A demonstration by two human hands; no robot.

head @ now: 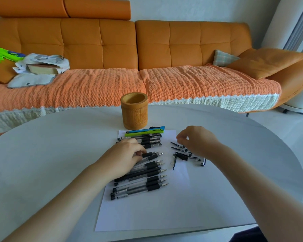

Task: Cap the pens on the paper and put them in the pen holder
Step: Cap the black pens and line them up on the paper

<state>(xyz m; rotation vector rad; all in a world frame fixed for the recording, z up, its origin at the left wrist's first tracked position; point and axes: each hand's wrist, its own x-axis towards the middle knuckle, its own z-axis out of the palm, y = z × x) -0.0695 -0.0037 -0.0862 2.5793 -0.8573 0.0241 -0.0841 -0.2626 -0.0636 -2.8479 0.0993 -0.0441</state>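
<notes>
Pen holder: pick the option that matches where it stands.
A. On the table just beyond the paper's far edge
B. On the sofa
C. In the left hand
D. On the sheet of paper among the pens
A: the pen holder stands upright on the table, just past the far edge of the paper.

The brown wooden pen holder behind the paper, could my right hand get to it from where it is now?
Probably yes. The brown wooden pen holder stands upright past the white paper's far edge, its mouth open. The right hand hovers over the loose black caps, with only bare table between.
</notes>
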